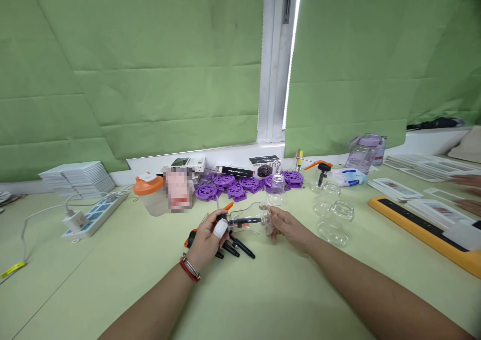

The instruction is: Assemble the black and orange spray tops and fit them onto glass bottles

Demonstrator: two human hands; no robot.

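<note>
A clear bottle (249,211) lies sideways between my two hands above the table. Its wide base end is gripped by my right hand (289,230), fingers closed around the rim. A black stem (246,221) shows inside the bottle, running lengthwise. My left hand (208,240), with a white wrap on the thumb, is closed around the black top that the stem comes from, at the bottle's neck. How far top and neck are joined is hidden by the fingers. Below, several loose black stems (243,246) with orange parts lie on the table.
Purple wheel-like parts (236,192) lie behind. Clear bottles (334,225) stand at right, near a bottle with a black top (322,175). A power strip (93,217) and an orange-lidded cup (148,186) are left. Another person's blurred hand (469,180) is at far right, beyond a yellow-black bar (424,235).
</note>
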